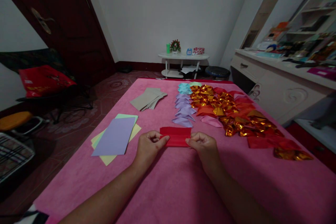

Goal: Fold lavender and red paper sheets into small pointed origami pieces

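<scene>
A sheet of red paper (175, 138), folded along its width, is stretched between my two hands just above the pink cloth. Its left end is pinched by my left hand (151, 143), thumb on top. My right hand (203, 144) pinches the right end the same way, with the other fingers curled under. Left of my hands lies a loose stack of coloured paper, a lilac sheet (114, 136) on top of green and yellow ones. Beyond it is a fanned pile of grey-beige sheets (149, 98).
Folded lilac paper pieces (183, 112) line up ahead, beside rows of shiny gold folded pieces (223, 103) and red ones (259, 142). The pink cloth (168, 185) covers the table. A dresser (283, 77) stands to the right, a red bag (46, 80) on a chair to the left.
</scene>
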The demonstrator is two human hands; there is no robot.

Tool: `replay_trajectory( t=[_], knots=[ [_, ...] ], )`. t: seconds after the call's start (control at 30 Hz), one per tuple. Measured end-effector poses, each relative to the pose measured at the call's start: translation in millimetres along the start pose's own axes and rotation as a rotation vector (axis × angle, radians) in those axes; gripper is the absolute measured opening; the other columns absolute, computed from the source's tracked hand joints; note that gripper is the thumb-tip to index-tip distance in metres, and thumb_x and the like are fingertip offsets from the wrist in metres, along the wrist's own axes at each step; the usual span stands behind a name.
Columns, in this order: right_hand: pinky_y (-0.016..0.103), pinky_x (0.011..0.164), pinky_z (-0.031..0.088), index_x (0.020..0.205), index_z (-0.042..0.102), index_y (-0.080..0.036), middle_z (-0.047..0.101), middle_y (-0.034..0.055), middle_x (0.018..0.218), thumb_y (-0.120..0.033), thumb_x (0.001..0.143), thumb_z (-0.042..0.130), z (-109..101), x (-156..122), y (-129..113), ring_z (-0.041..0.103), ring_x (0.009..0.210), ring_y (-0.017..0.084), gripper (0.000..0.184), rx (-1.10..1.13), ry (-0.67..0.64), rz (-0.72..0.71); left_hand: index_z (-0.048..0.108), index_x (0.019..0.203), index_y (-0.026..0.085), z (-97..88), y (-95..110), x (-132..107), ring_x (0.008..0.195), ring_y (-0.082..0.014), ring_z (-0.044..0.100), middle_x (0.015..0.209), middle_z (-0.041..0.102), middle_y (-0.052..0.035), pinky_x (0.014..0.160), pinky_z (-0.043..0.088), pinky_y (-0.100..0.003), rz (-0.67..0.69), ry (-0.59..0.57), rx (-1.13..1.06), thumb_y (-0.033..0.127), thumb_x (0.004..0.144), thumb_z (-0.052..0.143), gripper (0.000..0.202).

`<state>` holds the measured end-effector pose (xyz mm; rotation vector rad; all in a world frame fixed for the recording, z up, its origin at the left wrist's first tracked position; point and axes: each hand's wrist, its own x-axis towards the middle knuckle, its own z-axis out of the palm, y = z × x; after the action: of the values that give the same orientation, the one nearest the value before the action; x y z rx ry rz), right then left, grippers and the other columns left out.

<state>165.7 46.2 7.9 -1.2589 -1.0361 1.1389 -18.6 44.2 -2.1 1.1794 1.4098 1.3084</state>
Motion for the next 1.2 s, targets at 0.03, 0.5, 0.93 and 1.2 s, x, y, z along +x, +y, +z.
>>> replay_trajectory(
  t=[0.03, 0.5, 0.93, 1.2],
  knots=[
    [0.023, 0.05, 0.031, 0.046, 0.055, -0.016, 0.052, -0.0026, 0.054, -0.024, 0.055, 0.072, 0.2, 0.5, 0.5, 0.043, 0.052, 0.01, 0.021, 0.004, -0.001, -0.001, 0.053, 0.051, 0.012, 0.0, 0.2, 0.1, 0.043, -0.0042, 0.036, 0.046, 0.046, 0.005, 0.043, 0.025, -0.016, 0.003, 0.0, 0.003, 0.035, 0.06, 0.076, 0.033],
    [0.023, 0.048, 0.033, 0.046, 0.052, -0.018, 0.051, -0.0029, 0.05, -0.027, 0.056, 0.069, 1.0, -0.2, -2.0, 0.044, 0.049, 0.01, 0.022, -0.074, 0.015, -0.059, 0.047, 0.072, 0.017, -2.1, -3.1, 2.9, 0.044, -0.0039, 0.033, 0.051, 0.039, 0.01, 0.045, 0.023, -0.015, 0.096, -0.039, -0.08, 0.023, 0.069, 0.069, 0.022],
    [0.022, 0.045, 0.025, 0.047, 0.045, -0.019, 0.05, -0.0039, 0.052, -0.02, 0.057, 0.065, 2.1, 1.8, 11.9, 0.039, 0.047, 0.009, 0.023, -0.035, -0.013, -0.067, 0.074, 0.084, 0.018, -4.6, 0.6, -1.8, 0.074, -0.0155, 0.064, 0.081, 0.071, -0.0043, 0.068, 0.046, -0.024, 0.295, -0.134, 0.372, 0.012, 0.077, 0.05, 0.025],
    [0.022, 0.046, 0.03, 0.052, 0.044, -0.02, 0.052, -0.003, 0.058, -0.019, 0.06, 0.062, 2.3, 1.8, 19.9, 0.043, 0.05, 0.01, 0.02, -0.142, -0.013, -0.118, 0.074, 0.087, 0.021, -6.1, 6.3, -1.4, 0.076, -0.0183, 0.064, 0.083, 0.073, -0.004, 0.074, 0.046, -0.03, 0.392, -0.165, 0.704, 0.011, 0.078, 0.052, 0.026]
  ],
)
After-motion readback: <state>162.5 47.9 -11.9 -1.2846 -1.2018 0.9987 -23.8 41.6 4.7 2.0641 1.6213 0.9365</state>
